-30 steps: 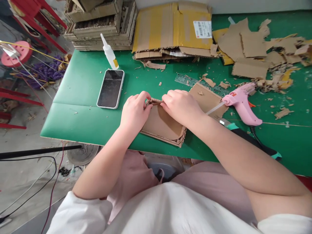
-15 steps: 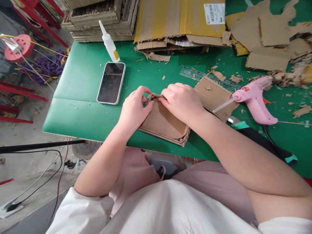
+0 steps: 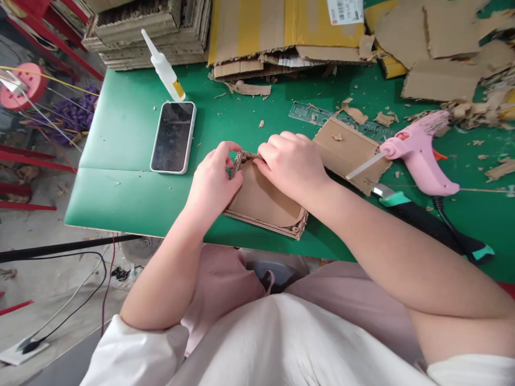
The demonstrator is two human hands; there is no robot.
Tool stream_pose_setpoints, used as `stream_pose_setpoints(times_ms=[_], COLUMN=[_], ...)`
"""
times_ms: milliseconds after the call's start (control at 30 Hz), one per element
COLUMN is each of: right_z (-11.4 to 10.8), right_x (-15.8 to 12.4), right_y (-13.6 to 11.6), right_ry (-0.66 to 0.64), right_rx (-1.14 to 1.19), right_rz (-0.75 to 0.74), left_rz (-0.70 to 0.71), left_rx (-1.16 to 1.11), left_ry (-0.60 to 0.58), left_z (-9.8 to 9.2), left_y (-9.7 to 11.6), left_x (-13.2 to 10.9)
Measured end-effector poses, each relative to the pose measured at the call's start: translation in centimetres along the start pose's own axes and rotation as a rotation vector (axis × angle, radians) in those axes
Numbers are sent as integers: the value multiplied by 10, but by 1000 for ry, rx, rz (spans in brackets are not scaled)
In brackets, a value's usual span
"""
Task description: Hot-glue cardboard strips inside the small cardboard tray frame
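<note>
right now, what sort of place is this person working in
Probably a small craft workshop: a glue gun and torn cardboard lie on the green table, and the left hand and right hand are on a shallow cardboard tray.

The tray (image 3: 267, 195) is made of brown cardboard, matt on its base and rough along its corrugated edges. The table (image 3: 116, 136) is covered with a smooth green surface, by which light is softly reflected. Toward ten o'clock from the tray, the phone (image 3: 173, 136) is fronted by glossy dark glass. At twelve, the matt carton (image 3: 271, 27) is crossed by shiny yellow tape (image 3: 322, 35). Near three, smooth pink plastic is seen on the glue gun (image 3: 422, 155). At six, the white shirt (image 3: 277, 338) is of wrinkled, matt cloth.
</note>
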State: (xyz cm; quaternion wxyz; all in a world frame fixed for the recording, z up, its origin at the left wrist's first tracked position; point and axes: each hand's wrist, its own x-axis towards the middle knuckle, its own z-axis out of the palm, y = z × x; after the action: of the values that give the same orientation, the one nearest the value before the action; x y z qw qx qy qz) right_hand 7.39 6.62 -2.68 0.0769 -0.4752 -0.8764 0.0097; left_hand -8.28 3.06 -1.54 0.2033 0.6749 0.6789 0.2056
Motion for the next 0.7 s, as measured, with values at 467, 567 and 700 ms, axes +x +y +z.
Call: stream_pose_setpoints(times_ms=[467, 567, 700], right_z=[11, 11, 10], right_x=[1, 1, 2], right_y=[0, 0, -1], right_ry=[170, 159, 131], right_rx=[22, 29, 15], right_rz=[-176, -169, -153], left_rz=[-29, -51, -48], left_rx=[70, 71, 81], left_ry=[15, 17, 9], left_z=[-1, -1, 1], left_y=[4, 4, 3], left_x=[-16, -20, -22])
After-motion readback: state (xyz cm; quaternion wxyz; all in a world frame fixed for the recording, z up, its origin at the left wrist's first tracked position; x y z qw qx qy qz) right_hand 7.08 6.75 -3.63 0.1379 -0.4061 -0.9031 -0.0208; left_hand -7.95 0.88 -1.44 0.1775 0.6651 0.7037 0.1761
